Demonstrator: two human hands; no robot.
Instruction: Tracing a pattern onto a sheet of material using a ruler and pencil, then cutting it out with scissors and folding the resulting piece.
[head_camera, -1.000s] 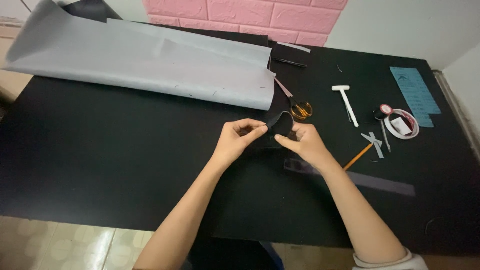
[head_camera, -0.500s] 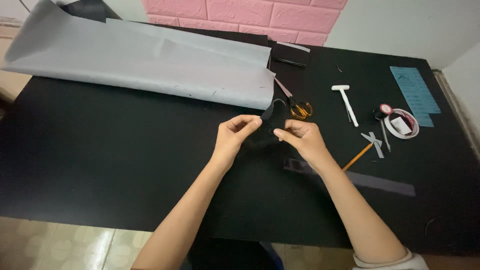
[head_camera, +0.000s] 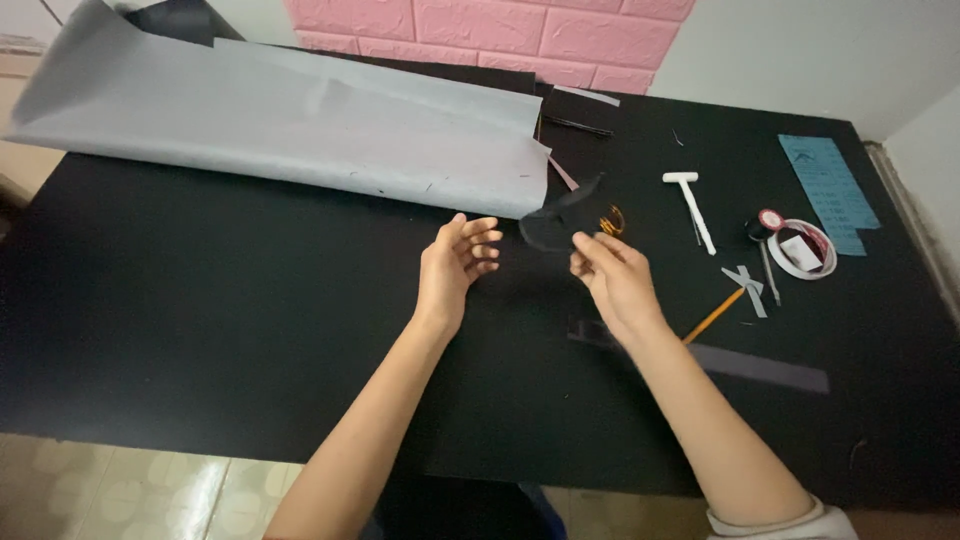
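Right hand (head_camera: 612, 278) pinches a small black scrap (head_camera: 556, 222) by its near edge, lifted just over the black table (head_camera: 200, 320); left hand (head_camera: 455, 265) hangs open, fingers spread, beside it. Scrap looks light and floppy, so edge-pinching suits it. Grey sheet (head_camera: 300, 125) lies behind.

Black table (head_camera: 200, 330), pink brick-pattern wall (head_camera: 500, 25) behind, white wall (head_camera: 800, 50) beside it, pale patterned floor tiles (head_camera: 120, 490)
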